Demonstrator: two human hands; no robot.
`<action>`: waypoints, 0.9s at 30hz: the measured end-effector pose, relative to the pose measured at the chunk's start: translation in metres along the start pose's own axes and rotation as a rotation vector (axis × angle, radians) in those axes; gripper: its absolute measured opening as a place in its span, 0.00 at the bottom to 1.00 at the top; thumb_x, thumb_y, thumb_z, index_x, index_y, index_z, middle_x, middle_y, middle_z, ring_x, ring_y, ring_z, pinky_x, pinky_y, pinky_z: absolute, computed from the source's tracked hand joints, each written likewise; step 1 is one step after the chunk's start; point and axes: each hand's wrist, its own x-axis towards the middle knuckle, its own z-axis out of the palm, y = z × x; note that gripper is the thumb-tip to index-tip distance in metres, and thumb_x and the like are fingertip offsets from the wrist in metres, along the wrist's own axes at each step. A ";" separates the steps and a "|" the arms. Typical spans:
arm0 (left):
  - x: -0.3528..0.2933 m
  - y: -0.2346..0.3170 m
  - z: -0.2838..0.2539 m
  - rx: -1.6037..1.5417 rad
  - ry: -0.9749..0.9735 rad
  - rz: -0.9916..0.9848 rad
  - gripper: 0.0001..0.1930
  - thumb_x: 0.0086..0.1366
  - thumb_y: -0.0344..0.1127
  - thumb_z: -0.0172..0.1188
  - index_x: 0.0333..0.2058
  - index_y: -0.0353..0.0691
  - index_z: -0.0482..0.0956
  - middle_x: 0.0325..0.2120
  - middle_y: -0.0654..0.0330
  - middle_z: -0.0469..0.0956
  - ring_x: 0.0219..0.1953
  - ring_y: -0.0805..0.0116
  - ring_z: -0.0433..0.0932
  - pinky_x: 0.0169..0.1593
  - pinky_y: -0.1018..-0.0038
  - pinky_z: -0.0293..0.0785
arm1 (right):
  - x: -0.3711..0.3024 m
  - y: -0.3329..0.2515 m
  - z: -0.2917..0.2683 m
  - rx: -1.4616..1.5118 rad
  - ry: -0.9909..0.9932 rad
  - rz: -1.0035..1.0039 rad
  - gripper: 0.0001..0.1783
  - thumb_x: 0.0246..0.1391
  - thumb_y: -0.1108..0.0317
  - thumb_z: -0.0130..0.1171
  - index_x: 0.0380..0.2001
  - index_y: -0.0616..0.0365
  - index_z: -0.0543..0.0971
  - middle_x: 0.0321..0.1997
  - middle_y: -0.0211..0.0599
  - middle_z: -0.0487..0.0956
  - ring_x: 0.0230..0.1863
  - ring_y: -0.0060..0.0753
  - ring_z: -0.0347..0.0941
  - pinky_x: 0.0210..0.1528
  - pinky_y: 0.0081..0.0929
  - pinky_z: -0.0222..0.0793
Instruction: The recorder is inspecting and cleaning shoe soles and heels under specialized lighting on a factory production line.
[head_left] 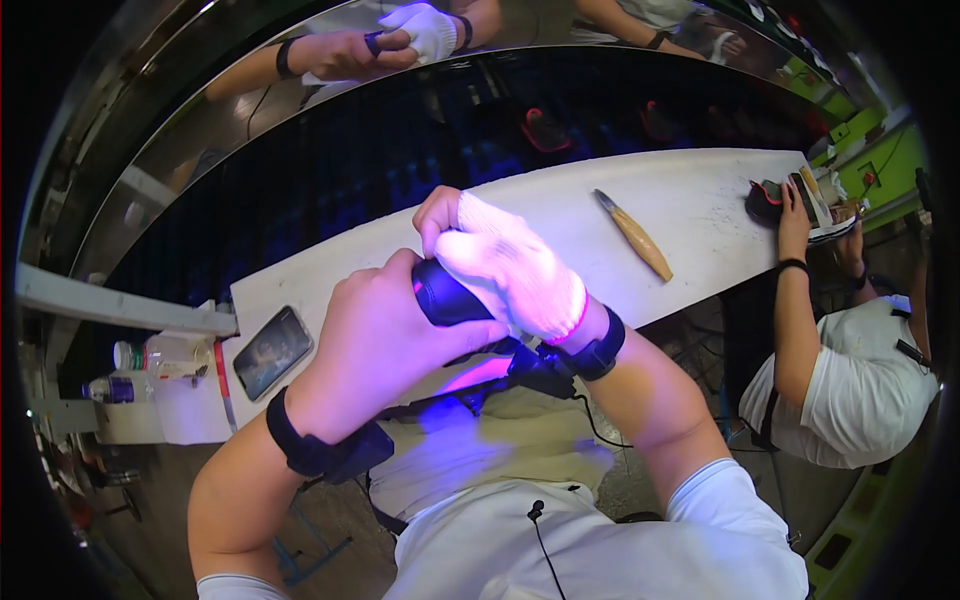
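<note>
A dark, rounded, smooth black piece point(446, 294), which looks like part of a shoe, is held between my two hands above the near edge of the white table. My bare left hand point(372, 318) wraps round its left side, with the thumb along the near side. On its far right side, my right hand point(515, 262) grips it in a white knit glove that leaves fingertips bare. The hands cover most of the piece, so its full shape is hidden. Purple light falls on both hands. A wooden-handled knife point(636, 238) lies on the table to the right of my right hand.
A phone point(272, 350) rests on the white table point(560, 215) at left, near bottles point(125, 388). Beyond the table, a dark belt point(380, 140) carries black items with red edges point(545, 130). At right a co-worker point(845, 375) handles a black-and-red item point(765, 203).
</note>
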 end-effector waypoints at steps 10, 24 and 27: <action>-0.027 0.040 0.037 0.316 0.000 0.416 0.41 0.47 0.64 0.81 0.42 0.32 0.76 0.19 0.54 0.79 0.20 0.58 0.83 0.28 0.60 0.80 | -0.077 -0.022 -0.016 -0.201 0.027 -0.164 0.34 0.76 0.45 0.36 0.56 0.67 0.78 0.56 0.48 0.80 0.67 0.45 0.70 0.73 0.45 0.59; -0.104 -0.061 0.045 -0.271 0.184 0.366 0.53 0.44 0.46 0.88 0.66 0.44 0.65 0.69 0.41 0.60 0.70 0.44 0.66 0.71 0.55 0.64 | -0.105 0.051 0.009 -1.047 -0.081 -0.231 0.47 0.50 0.57 0.73 0.68 0.69 0.67 0.60 0.60 0.79 0.63 0.66 0.75 0.65 0.52 0.71; -0.113 -0.074 0.052 -0.405 0.266 0.409 0.55 0.47 0.41 0.88 0.69 0.46 0.61 0.71 0.39 0.57 0.72 0.44 0.64 0.72 0.54 0.64 | -0.096 0.050 -0.004 -1.035 -0.117 -0.415 0.40 0.47 0.66 0.71 0.65 0.63 0.71 0.50 0.54 0.83 0.49 0.62 0.81 0.51 0.50 0.77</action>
